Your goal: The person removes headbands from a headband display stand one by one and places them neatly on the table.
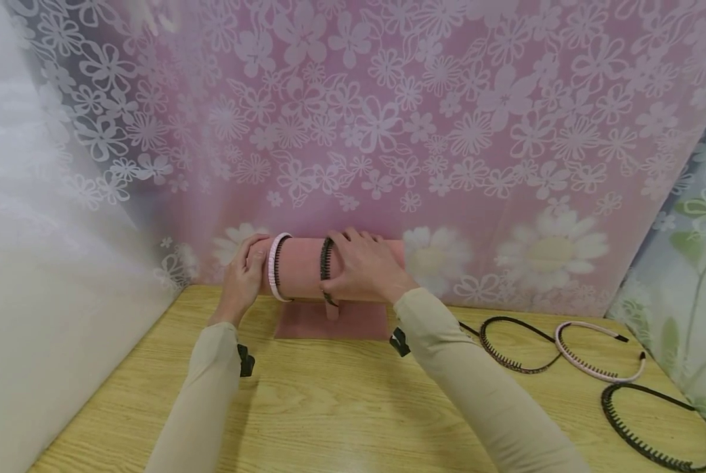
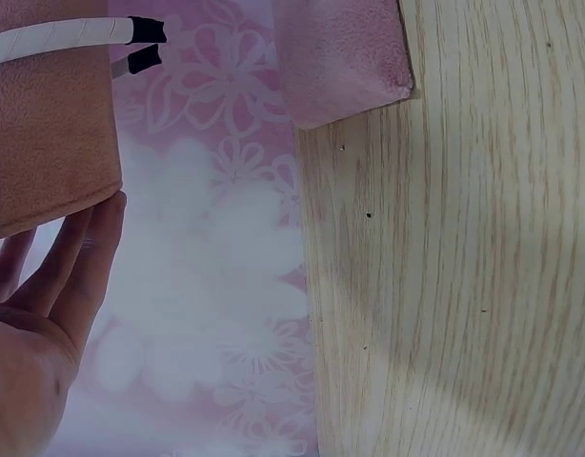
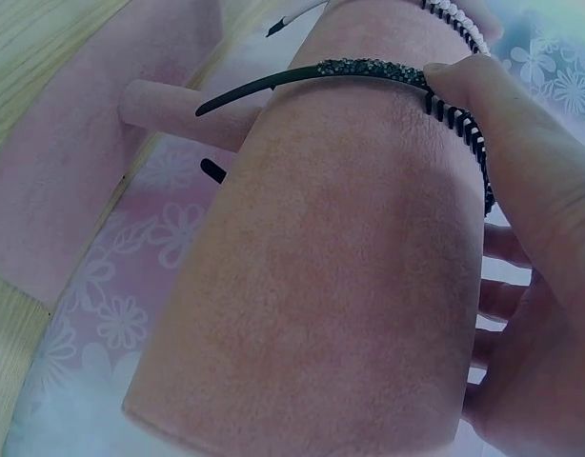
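Observation:
A padded pink roll (image 1: 302, 266) lies level on a post above its pink base (image 1: 353, 322), forming a headband display stand. A white headband (image 1: 274, 266) with dark teeth sits around the roll's left part. Near the middle, a black headband (image 3: 373, 69) with a glittery top straddles it, the tips of both headbands pointing down toward the base side. My left hand (image 1: 242, 279) holds the roll's left end, fingertips at its rim in the left wrist view. My right hand (image 1: 367, 266) grips the black headband, thumb on its front edge and fingers over the roll's far side.
On the wooden table (image 1: 329, 407) at the right lie a dark headband (image 1: 515, 368), a light pink headband (image 1: 595, 374) and a black headband (image 1: 642, 447). A flowered pink curtain (image 1: 388, 131) stands close behind the stand. Pale sheeting (image 1: 63, 295) borders the left side.

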Demonstrator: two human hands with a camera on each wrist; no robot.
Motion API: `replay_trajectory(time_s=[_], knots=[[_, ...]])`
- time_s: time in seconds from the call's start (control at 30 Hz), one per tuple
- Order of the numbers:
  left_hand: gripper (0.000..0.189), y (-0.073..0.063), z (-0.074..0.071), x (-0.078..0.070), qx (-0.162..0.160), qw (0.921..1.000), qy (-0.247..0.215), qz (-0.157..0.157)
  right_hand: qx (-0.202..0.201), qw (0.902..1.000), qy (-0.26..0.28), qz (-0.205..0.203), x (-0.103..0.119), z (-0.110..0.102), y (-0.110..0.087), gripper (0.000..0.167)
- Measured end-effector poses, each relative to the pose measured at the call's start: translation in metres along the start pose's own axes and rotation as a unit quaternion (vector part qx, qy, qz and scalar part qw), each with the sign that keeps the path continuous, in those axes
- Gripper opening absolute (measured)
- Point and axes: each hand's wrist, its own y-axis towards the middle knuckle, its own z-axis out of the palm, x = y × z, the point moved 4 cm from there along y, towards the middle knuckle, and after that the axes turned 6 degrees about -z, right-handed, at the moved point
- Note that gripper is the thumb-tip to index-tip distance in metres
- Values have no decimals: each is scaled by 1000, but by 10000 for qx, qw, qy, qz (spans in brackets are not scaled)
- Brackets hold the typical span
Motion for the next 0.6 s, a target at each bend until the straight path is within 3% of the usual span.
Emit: replay_trajectory(time_s=[0.6], knots=[[47,-2,-1,-3,41,10000,14,-39,145,9998,66,114,-10,-2,-8,92]])
